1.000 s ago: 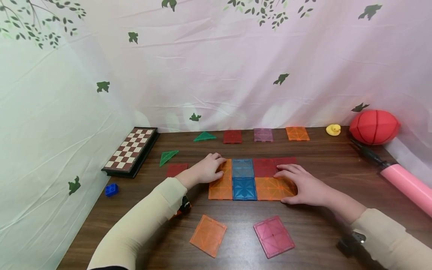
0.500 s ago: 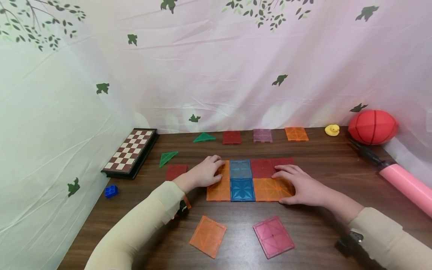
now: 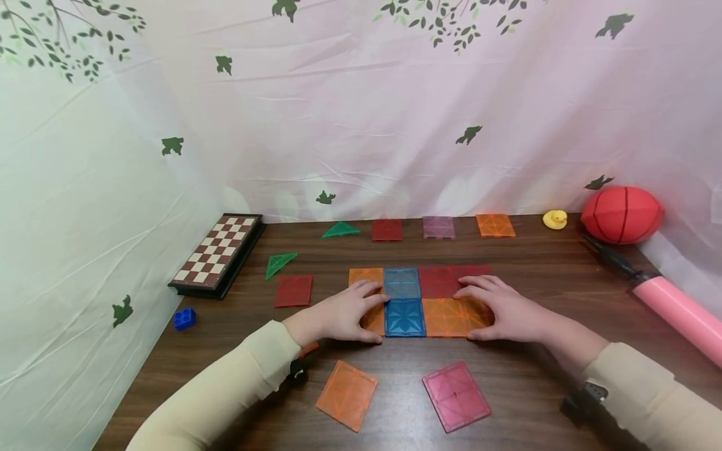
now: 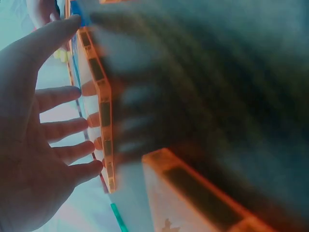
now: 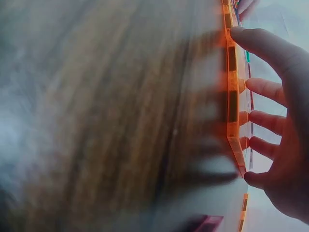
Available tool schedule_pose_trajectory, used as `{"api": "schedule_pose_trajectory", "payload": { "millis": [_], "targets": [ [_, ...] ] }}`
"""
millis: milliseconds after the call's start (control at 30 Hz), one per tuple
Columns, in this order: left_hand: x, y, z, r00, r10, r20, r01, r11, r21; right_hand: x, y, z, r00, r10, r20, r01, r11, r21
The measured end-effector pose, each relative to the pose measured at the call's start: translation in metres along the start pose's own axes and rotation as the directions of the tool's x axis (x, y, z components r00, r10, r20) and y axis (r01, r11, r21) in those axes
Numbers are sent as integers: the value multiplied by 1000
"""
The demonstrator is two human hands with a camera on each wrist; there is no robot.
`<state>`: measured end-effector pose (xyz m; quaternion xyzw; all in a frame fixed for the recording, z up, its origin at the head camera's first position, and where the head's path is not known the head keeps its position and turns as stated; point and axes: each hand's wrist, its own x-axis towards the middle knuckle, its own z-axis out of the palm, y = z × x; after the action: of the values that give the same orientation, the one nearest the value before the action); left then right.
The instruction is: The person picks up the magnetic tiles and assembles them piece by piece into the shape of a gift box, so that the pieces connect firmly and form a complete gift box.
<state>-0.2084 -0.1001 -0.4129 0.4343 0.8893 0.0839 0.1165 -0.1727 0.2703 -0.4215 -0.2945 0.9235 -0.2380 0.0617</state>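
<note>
A flat mat of square magnetic tiles (image 3: 420,299) lies mid-table: orange, blue and red in the far row, orange, blue and orange in the near row. My left hand (image 3: 338,316) rests on the near-left orange tile (image 3: 375,320), with the thumb at its front edge. In the left wrist view the left hand (image 4: 34,159) touches that orange tile (image 4: 99,111) with spread fingertips. My right hand (image 3: 502,310) lies flat on the near-right orange tile (image 3: 451,315). Its straight fingertips also touch the orange tile's edge (image 5: 232,96) in the right wrist view.
Loose orange (image 3: 346,394) and pink (image 3: 457,394) tiles lie near me. Far side: green triangles (image 3: 341,230), red (image 3: 387,230), purple (image 3: 439,227) and orange (image 3: 495,225) tiles. Left: chessboard (image 3: 217,254), blue brick (image 3: 184,318), red tile (image 3: 293,290). Right: duck (image 3: 555,218), red ball (image 3: 622,214), pink pump (image 3: 677,313).
My left hand has slid toward me, off the far-left orange tile and onto the near-left one, so the far tile now shows. The right hand has stayed put.
</note>
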Motion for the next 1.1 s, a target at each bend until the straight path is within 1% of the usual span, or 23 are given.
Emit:
{"api": "schedule_pose_trajectory", "payload": {
  "millis": [133,233,333,400,500,567,767,900,1100],
  "targets": [
    [0,2,2,1000,0,-12,1,999,43,6,1,-8,999,-31,5,31,999,-14],
    [2,4,3,1000,9,-25,-7,997,71,13,5,-18,1000,-30,-7,30,999,15],
    [3,6,3,999,17,-33,-14,996,87,25,11,-29,999,32,-26,-30,996,79],
    [3,7,3,999,16,-36,-13,996,89,34,16,-36,996,81,-41,-77,992,101],
    [3,8,3,999,18,-44,-14,995,100,52,25,-43,988,145,-58,-138,984,113],
    [2,9,4,999,22,-49,-17,994,111,66,32,-46,982,174,-68,-167,981,99],
    [4,11,5,998,29,-50,-21,987,158,105,53,-48,968,230,-103,-225,973,59],
    [4,13,6,998,24,-54,-15,988,154,127,62,-44,963,245,-116,-243,969,36],
    [2,11,8,997,16,-76,-5,989,145,158,72,-35,963,221,-154,-211,974,82]
  ]
}}
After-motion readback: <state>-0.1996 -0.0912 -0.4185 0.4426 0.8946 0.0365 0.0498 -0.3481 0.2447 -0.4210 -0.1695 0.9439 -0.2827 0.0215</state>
